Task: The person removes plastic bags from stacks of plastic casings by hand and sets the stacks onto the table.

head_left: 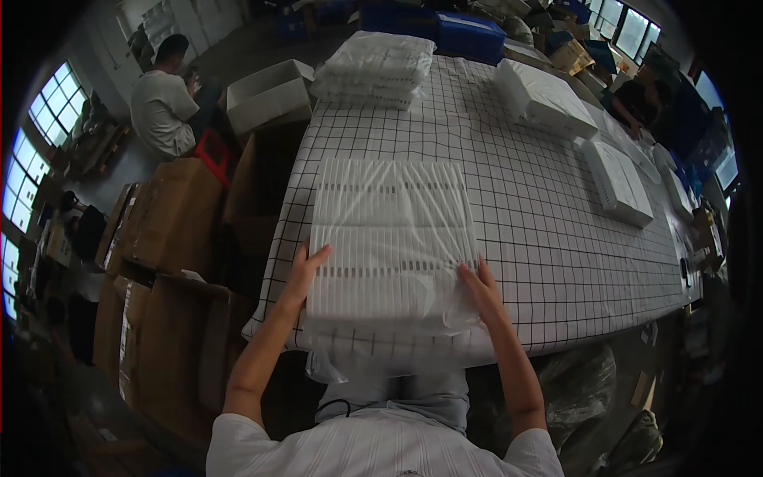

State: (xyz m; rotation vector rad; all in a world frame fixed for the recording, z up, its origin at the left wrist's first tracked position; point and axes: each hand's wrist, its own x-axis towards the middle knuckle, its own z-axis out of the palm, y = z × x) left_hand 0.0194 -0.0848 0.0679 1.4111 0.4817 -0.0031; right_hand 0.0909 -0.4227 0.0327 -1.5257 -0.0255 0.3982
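A clear plastic bag [389,215] full of white, narrow, slotted pieces packed side by side lies near the front edge of the table. My left hand [304,272] grips its left side, thumb on top and fingers partly hidden down the side. On the opposite side, my right hand [482,291] holds the bag, thumb and fingers pressing the loose film. The plastic is creased, and its loose end hangs over the table edge toward my lap. What exactly the white pieces are, I cannot tell.
A checked cloth covers the table [524,238]. Similar bagged stacks [373,67] lie at the far left, and white packs [548,99] along the right. Cardboard boxes [179,215] stand left of the table. One person [163,103] sits at the back left; another [636,107] is at the right.
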